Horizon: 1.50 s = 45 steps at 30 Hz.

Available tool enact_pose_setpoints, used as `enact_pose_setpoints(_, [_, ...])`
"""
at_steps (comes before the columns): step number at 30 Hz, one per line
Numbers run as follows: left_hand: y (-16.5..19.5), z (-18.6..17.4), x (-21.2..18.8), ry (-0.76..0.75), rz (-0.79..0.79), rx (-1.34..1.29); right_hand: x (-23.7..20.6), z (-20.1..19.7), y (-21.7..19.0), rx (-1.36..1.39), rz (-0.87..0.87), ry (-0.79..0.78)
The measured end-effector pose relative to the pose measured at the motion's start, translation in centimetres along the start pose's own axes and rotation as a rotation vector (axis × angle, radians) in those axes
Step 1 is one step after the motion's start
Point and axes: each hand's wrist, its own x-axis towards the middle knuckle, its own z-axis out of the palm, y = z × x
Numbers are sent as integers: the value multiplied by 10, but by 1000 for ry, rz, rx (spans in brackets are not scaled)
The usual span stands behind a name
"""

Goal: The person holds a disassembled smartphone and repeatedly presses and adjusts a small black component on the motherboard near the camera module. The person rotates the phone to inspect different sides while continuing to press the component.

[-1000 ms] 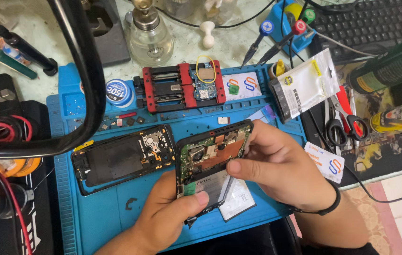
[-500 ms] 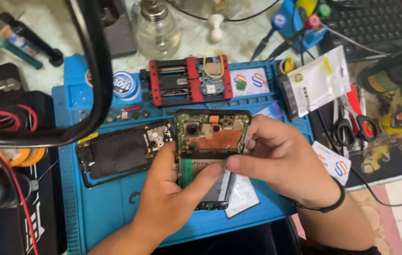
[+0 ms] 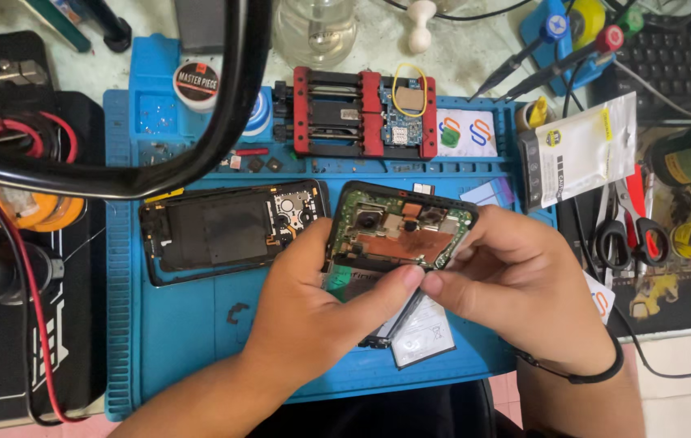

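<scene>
Both hands are gripping the opened black smartphone with its exposed green circuit board (image 3: 400, 231) above the blue silicone repair mat (image 3: 175, 324): the left hand (image 3: 313, 316) is closing around its lower half, thumb pressing the middle, while the right hand (image 3: 516, 288) is pinching its right edge. A red-clamped metal board holder (image 3: 361, 113) is holding a small blue circuit board (image 3: 402, 122). A round clear glass bottle (image 3: 314, 31) is standing beyond the mat; its contents cannot be told.

Both hands hold an opened phone (image 3: 398, 235) with its circuit board bare above a blue work mat (image 3: 175, 324): the left hand (image 3: 321, 312) grips its lower left side, the right hand (image 3: 516, 288) its right edge, thumbs meeting on it. A second opened phone (image 3: 228, 231) lies flat just left, and a red board holder (image 3: 361, 113) sits behind.
</scene>
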Motion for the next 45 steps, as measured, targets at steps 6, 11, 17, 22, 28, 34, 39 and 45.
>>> enact_pose_setpoints(6, [2, -2, 1, -4, 119, 114, -1, -1, -5, -90, 46, 42])
enact_pose_setpoints(11, [1, -2, 1, 82, 65, 164, 1, 1, -10, -191, 71, 68])
enact_pose_setpoints(17, [1, -1, 2, 127, 117, 231, 2, 8, -15, -250, 34, 66])
enact_pose_setpoints(22, [3, -1, 3, 136, 129, 254, 3, 9, -13, -177, 40, 61])
enact_pose_setpoints(28, [5, 1, 3, 127, 57, 194, 4, 6, -10, -121, 25, 19])
enact_pose_setpoints(34, [7, 1, 4, 131, 28, 175, 4, 4, -7, -113, 33, 4])
enact_pose_setpoints(39, [5, -1, 3, 123, 76, 192, 8, 4, -4, -95, 4, -26])
enact_pose_setpoints(45, [3, -3, 0, 117, 97, 231, 16, 2, -8, 118, 144, -63])
